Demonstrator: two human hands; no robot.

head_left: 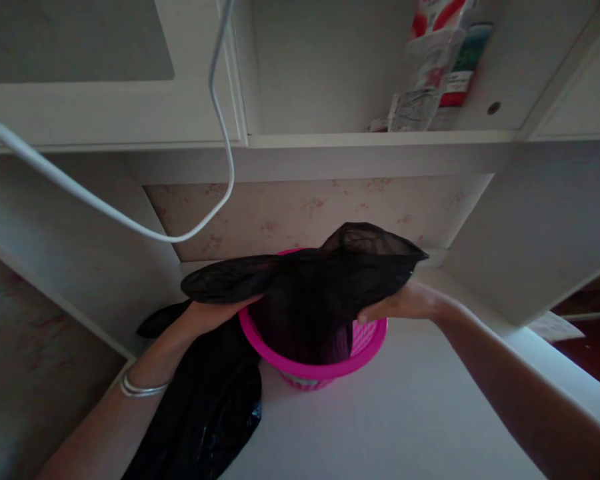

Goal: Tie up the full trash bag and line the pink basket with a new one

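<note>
A thin black bin bag (310,300) hangs down into a pink plastic waste basket (313,370), with its upper part spread wide over the rim. My left hand (227,309) holds the bag's left side by the basket rim; its fingers are mostly hidden under the plastic. On the other side, my right hand (397,303) grips the bag's right edge, thumb toward the basket. Part of the basket's lattice wall shows below that hand. A larger, full-looking black plastic bag (220,407) lies beside the basket, partly behind my left forearm.
The basket stands on a white surface (395,413) between white side panels. A white cable (225,133) loops down in front at upper left. Above, an open shelf (330,139) holds a clear plastic container (420,87) and a bottle (463,67). Floral wallpaper (305,207) covers the back.
</note>
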